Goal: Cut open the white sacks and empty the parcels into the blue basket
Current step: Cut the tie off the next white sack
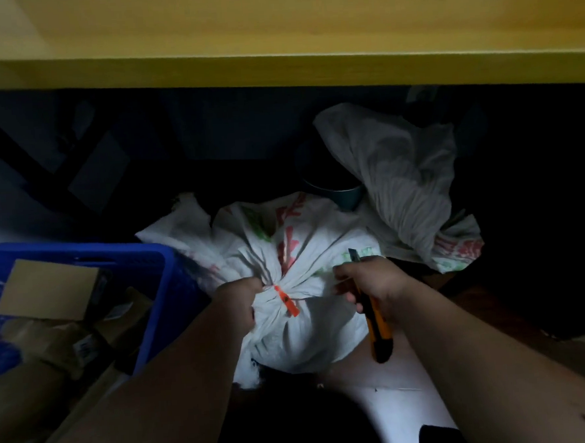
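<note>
A full white sack [301, 337] with red and green print lies on the floor in front of me, its neck gathered and closed by an orange tie [286, 299]. My left hand [241, 301] grips the bunched neck just left of the tie. My right hand [370, 286] holds an orange and black utility knife [376, 322] beside the sack, with the blade end pointing up and away. The blue basket [152, 298] stands at the left and holds several brown cardboard parcels [48, 291].
A yellow tabletop [274, 65] overhangs the dark space ahead. A crumpled empty white sack [405, 180] lies at the back right, partly over a dark round bin [333, 188]. Black table legs [23, 162] cross at the left.
</note>
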